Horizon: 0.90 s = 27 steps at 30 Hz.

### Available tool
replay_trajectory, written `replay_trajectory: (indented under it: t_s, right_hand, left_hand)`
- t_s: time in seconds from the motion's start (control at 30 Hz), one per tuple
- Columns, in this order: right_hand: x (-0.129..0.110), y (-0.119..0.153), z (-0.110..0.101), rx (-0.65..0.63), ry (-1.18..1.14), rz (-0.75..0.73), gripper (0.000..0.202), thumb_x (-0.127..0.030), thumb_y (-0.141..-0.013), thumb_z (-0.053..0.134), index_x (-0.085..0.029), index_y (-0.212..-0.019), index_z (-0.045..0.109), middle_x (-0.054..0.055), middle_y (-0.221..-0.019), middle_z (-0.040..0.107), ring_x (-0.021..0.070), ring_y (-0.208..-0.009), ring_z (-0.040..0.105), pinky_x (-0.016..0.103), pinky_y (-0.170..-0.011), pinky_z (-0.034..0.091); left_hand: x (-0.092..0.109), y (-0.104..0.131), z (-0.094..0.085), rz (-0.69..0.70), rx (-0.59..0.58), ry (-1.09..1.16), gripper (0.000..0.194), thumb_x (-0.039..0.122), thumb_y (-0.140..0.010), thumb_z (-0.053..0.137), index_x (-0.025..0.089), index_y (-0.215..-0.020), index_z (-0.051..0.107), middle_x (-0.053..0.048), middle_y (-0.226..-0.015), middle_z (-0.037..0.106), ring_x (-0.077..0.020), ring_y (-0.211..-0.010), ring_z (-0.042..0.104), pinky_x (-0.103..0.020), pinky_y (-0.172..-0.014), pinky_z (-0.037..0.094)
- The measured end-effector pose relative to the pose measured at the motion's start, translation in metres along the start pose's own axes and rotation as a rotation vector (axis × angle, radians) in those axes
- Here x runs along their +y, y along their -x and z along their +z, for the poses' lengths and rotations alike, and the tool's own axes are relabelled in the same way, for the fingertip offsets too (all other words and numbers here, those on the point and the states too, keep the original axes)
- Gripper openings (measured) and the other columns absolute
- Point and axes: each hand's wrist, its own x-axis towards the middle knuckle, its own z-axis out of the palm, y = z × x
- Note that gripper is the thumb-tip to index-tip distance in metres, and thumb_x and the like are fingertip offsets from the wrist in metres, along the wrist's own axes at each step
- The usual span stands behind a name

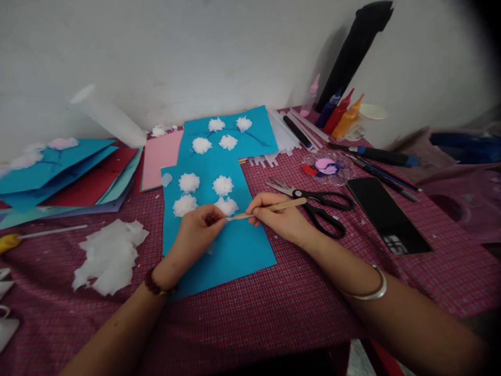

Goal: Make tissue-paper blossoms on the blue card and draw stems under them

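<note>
hands at work over the near blue sheet, which lies on a red checked cloth. right hand grips a wooden stick pen-fashion, tip pointing at the other hand. left hand has thumb and fingers pinched together on what looks like a small white scrap, right at the stick's tip; too small to tell more.

progress, as judged: partway. the near sheet bears four white puffs in two rows on its upper half, the lower pair just beyond the fingers; below, it is mostly bare, though the hands hide some of it. the far blue sheet seems further along: four puffs as well, plus dark branch-like strokes. no such strokes show on the near one, so that part looks undone there.

supplies: torn white tissue left of the sheet, plenty unused. scissors lie just beyond the right hand, paint palette behind them, neither in use
</note>
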Motion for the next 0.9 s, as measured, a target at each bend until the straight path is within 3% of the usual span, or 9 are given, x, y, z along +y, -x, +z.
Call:
replay_trajectory:
  t_s: [0.13, 0.23, 0.47, 0.9]
  right_hand:
    - [0.004, -0.002, -0.001, 0.057, -0.056, -0.011, 0.008, -0.020, -0.076, 0.054, -0.017, -0.072, 0.061, 0.000, -0.063, 0.066, 0.0107, -0.055, 0.059, 0.024, -0.055, 0.049]
    - [0.006, -0.004, -0.001, 0.084, -0.061, -0.005, 0.008, -0.021, -0.076, 0.055, -0.017, -0.072, 0.061, 0.000, -0.062, 0.065, 0.0102, -0.054, 0.058, 0.023, -0.054, 0.048]
    - [0.003, -0.002, 0.000, 0.061, -0.012, 0.000, 0.008, -0.019, -0.077, 0.054, -0.018, -0.072, 0.061, 0.000, -0.063, 0.066, 0.0107, -0.055, 0.058, 0.023, -0.054, 0.048]
    - [0.008, 0.004, 0.010, -0.029, 0.337, -0.108, 0.016, -0.015, -0.077, 0.049, -0.019, -0.078, 0.064, -0.002, -0.067, 0.061, 0.0115, -0.060, 0.052, 0.022, -0.053, 0.038]
  left_hand:
    - [0.002, 0.004, -0.018, -0.114, -0.170, 0.228, 0.019, 0.037, -0.074, 0.064, 0.019, -0.076, 0.064, 0.002, -0.063, 0.059, -0.0094, -0.054, 0.048, -0.022, -0.050, 0.038]
    - [0.000, 0.005, -0.021, -0.112, -0.241, 0.139, 0.019, 0.037, -0.075, 0.063, 0.019, -0.076, 0.066, 0.001, -0.065, 0.061, -0.0106, -0.056, 0.050, -0.023, -0.052, 0.039]
    - [0.000, 0.002, 0.004, 0.003, -0.050, -0.209, 0.018, 0.031, -0.077, 0.057, 0.019, -0.063, 0.058, 0.002, -0.059, 0.059, -0.0121, -0.055, 0.051, -0.024, -0.052, 0.037]
    - [-0.008, -0.002, 0.010, 0.035, 0.044, -0.188, 0.020, 0.033, -0.079, 0.056, 0.019, -0.065, 0.057, 0.001, -0.059, 0.059, -0.0127, -0.057, 0.052, -0.024, -0.052, 0.037]
